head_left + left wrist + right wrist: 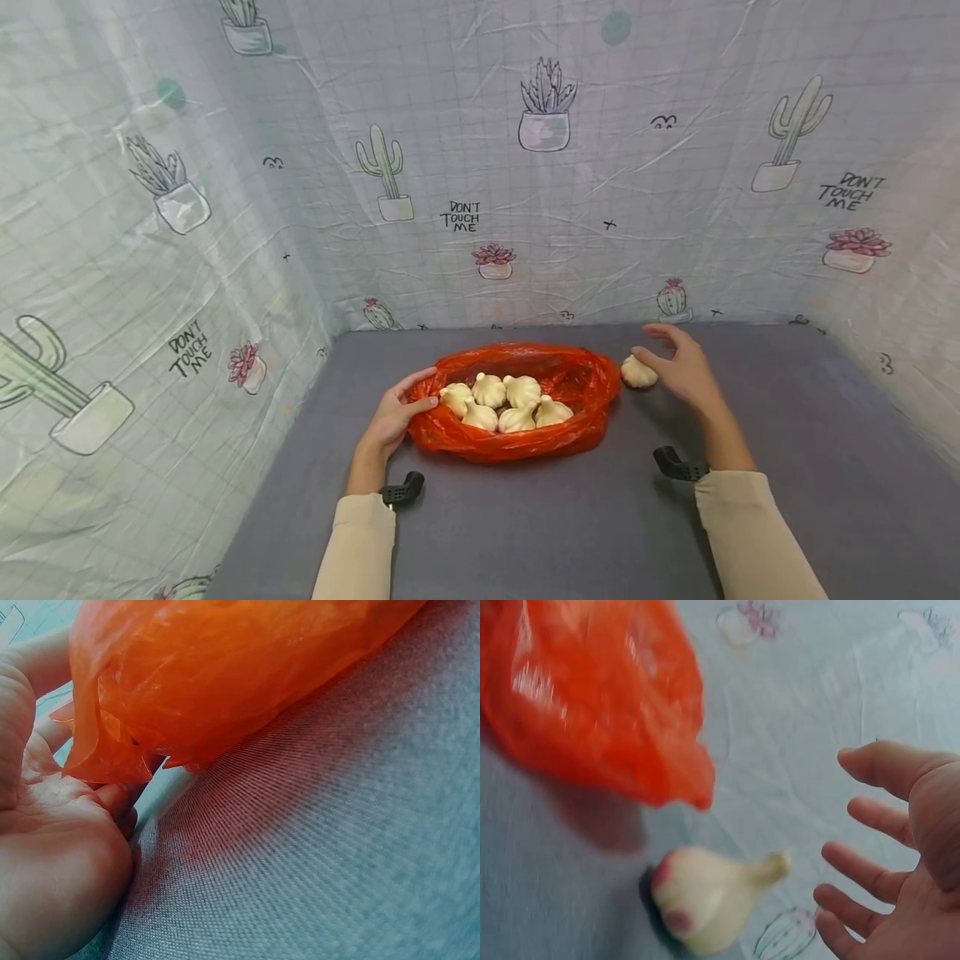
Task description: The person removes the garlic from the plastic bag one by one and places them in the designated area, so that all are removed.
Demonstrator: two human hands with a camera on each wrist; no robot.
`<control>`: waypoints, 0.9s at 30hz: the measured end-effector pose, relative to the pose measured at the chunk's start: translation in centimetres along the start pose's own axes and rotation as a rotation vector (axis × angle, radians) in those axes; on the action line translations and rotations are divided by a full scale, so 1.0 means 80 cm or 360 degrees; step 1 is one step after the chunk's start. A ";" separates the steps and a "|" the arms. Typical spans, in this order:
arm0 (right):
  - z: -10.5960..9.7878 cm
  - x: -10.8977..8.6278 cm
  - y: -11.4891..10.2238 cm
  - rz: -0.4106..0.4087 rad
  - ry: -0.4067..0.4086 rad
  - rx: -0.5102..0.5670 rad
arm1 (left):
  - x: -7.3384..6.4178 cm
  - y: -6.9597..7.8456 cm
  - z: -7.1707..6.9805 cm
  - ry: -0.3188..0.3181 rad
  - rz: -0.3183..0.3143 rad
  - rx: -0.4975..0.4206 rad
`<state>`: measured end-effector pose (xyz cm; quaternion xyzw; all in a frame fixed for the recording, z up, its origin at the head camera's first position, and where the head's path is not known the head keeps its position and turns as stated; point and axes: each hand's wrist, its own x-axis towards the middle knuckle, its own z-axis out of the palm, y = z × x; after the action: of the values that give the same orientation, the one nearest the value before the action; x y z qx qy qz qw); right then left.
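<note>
A red plastic bag (517,446) lies open on the table with several garlic bulbs (521,392) inside it. At the bag's left end, my left hand (390,417) holds the rim, thumb over the edge and fingers around the outside. The left wrist view shows crumpled red plastic (225,667) beside the palm. To the right of the bag sits a single garlic bulb (638,372), its stem toward my right hand (681,367). In the right wrist view that hand's fingers are spread and apart from the purple-tinged bulb (712,900).
The grey cloth-covered table (525,525) runs back to a patterned curtain (487,167) with cactus prints, which also hangs along both sides. A black wrist device (402,490) sits on the left wrist, and another black device (678,465) on the right.
</note>
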<state>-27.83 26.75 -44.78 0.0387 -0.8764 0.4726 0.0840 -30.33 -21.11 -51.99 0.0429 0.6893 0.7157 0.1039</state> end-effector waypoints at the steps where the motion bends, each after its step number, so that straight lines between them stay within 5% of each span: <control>1: 0.002 0.000 -0.005 -0.0023 -0.0006 0.0021 | 0.000 0.000 0.000 0.0002 0.0002 0.0004; 14: 0.058 -0.003 -0.056 -0.0241 -0.0325 0.0157 | 0.000 0.001 -0.001 0.0008 0.0014 0.0024; 27: 0.100 -0.004 -0.050 -0.0408 -0.0617 0.0122 | 0.003 -0.003 -0.002 0.0003 0.0001 0.0042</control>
<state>-27.79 17.89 -45.85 0.2429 -0.8454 0.4749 -0.0281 -30.53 -21.19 -52.21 0.0438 0.6988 0.7066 0.1023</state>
